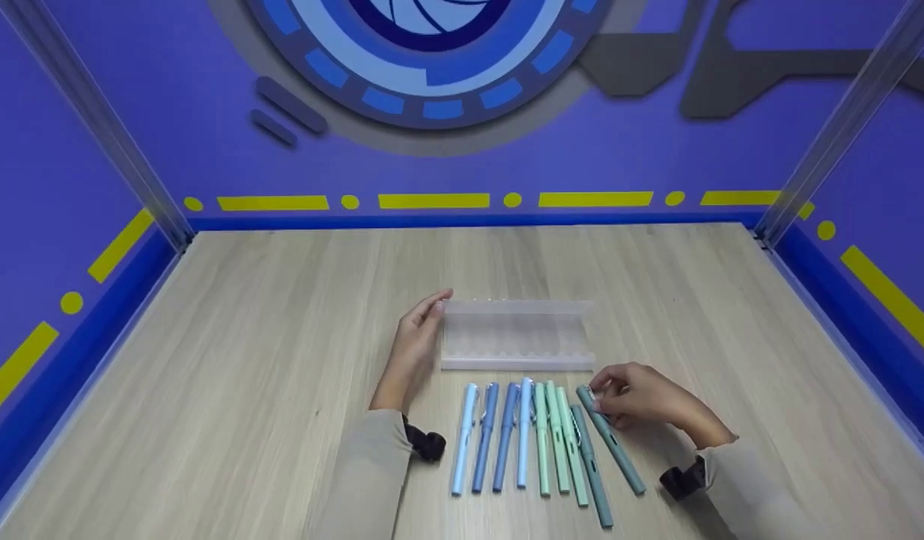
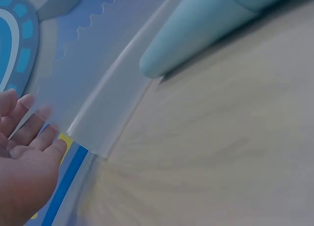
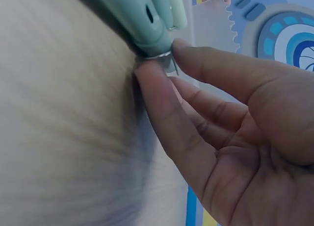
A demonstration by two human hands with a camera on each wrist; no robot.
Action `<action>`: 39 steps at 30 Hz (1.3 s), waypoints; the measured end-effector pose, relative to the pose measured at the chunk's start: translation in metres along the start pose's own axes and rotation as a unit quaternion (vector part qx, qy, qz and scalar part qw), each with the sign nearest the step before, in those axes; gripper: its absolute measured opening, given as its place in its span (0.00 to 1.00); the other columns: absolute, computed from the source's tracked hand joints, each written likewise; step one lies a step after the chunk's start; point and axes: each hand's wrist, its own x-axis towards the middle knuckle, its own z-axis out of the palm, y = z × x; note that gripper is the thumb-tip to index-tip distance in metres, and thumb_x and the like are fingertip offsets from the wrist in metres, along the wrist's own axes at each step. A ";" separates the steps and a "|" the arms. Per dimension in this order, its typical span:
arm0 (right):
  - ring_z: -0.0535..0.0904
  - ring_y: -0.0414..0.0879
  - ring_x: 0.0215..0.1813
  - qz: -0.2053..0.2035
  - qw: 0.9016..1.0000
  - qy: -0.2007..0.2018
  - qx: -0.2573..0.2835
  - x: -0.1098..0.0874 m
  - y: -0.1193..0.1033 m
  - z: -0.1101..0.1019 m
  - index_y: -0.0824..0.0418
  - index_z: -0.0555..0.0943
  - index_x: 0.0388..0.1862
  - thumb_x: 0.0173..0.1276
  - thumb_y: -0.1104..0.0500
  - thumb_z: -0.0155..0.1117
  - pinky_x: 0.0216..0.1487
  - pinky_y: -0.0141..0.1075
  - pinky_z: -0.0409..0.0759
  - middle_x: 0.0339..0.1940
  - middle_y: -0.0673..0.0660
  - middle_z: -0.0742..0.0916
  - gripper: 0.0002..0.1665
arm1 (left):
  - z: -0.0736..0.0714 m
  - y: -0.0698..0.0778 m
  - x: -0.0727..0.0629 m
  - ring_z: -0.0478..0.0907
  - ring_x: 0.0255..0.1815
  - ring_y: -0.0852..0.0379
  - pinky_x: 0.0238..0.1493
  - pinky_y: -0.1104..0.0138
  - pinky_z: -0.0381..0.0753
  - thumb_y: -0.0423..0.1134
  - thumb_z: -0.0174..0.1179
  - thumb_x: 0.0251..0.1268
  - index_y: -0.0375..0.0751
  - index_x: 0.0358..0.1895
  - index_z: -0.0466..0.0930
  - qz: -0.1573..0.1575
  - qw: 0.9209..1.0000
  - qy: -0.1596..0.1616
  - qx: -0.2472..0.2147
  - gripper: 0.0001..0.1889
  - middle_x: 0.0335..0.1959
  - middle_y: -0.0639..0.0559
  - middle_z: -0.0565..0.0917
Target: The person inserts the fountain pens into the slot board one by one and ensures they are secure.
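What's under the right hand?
The right hand pinches the rightmost dark green pen near one end; its other end shows uncovered. The tabletop directly beneath the hand is hidden, so anything there can't be seen.

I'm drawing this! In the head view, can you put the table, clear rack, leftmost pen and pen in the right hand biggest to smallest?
1. Table
2. Clear rack
3. Leftmost pen and the pen in the right hand: too alike to rank.

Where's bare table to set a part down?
Pale wood-grain table: bare between long translucent plastic rack and purple back wall, left of beige left sleeve, right of beige right sleeve. Crowded: in front of the rack, slim blue and green pens lie close together.
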 end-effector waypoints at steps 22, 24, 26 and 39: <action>0.81 0.47 0.27 -0.027 0.999 -0.001 -0.027 0.003 -0.004 0.010 0.66 0.76 0.56 0.62 0.56 0.70 0.27 0.37 0.84 0.28 0.56 0.82 0.26 | 0.010 0.003 -0.002 0.76 0.61 0.56 0.67 0.62 0.72 0.45 0.52 0.73 0.46 0.50 0.83 -0.007 0.996 0.072 0.048 0.13 0.52 0.53 0.84; 0.81 0.47 0.29 -0.028 0.999 -0.004 -0.018 0.002 -0.004 0.009 0.66 0.76 0.55 0.62 0.57 0.70 0.29 0.38 0.85 0.29 0.57 0.82 0.25 | 0.010 0.003 -0.002 0.76 0.61 0.56 0.67 0.61 0.72 0.44 0.52 0.73 0.46 0.49 0.83 -0.003 0.996 0.070 0.049 0.13 0.52 0.52 0.84; 0.82 0.47 0.29 -0.033 0.999 -0.005 -0.017 0.002 -0.004 0.009 0.66 0.76 0.54 0.62 0.57 0.69 0.29 0.37 0.85 0.29 0.57 0.82 0.25 | 0.010 0.003 -0.002 0.76 0.62 0.56 0.67 0.61 0.71 0.45 0.52 0.73 0.46 0.49 0.83 -0.005 0.996 0.070 0.052 0.13 0.53 0.52 0.84; 0.81 0.47 0.29 -0.035 0.999 0.006 -0.014 0.001 0.000 0.002 0.63 0.76 0.52 0.61 0.56 0.70 0.29 0.37 0.84 0.29 0.56 0.83 0.23 | 0.007 0.003 -0.003 0.75 0.63 0.54 0.68 0.59 0.71 0.45 0.51 0.73 0.46 0.50 0.84 -0.005 0.995 0.065 0.077 0.14 0.55 0.51 0.83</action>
